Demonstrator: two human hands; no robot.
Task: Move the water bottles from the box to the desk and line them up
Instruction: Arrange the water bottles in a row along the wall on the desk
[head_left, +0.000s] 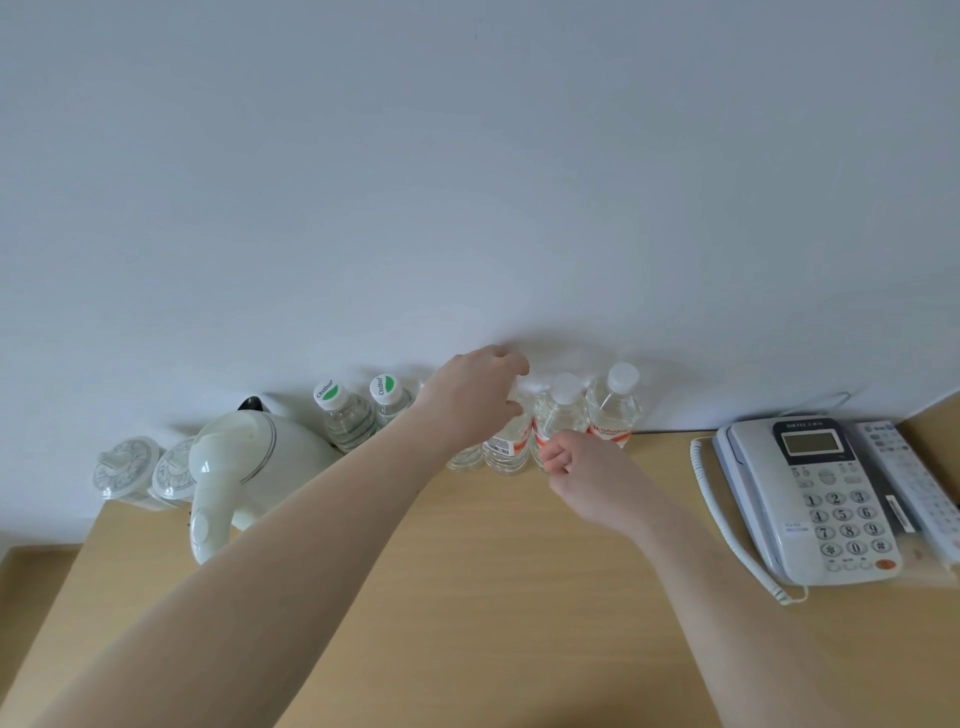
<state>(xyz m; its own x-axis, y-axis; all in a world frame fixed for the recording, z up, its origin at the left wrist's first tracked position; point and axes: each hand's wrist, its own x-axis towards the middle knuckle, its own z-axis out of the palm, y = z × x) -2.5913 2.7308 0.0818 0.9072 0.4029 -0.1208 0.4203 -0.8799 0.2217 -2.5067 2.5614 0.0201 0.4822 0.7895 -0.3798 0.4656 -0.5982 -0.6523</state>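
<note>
The desk (509, 597) filled the lower half of the frame, its back edge meeting the white wall (467, 156) across the middle. My left hand (475, 397) reached in from the lower left to centre frame, fingers curled over the top of a red-label bottle (506, 447) standing upright at the wall; its cap was hidden under my hand. That bottle's long axis was vertical, directly beneath my left fingers, so any correction to its place in the row would fall to that hand. My right hand (587, 475) lay just right of centre and lower, fingers curled in loosely near the base of the second red-label bottle (558, 415); I could not tell whether they touched it or held anything. A third red-label bottle (613, 405) stood just right of that one. Left of my left hand stood two green-cap bottles (345, 415), and another bottle was mostly hidden behind my wrist. All visible bottles stood in one row against the wall, close together. The box was not in view. A white kettle (249, 467) and two lidded cups (124, 467) occupied the left of the frame, and a telephone (815, 499) with a remote control (904, 483) beside it occupied the right. No container showed contents except the bottles, which held clear water.
</note>
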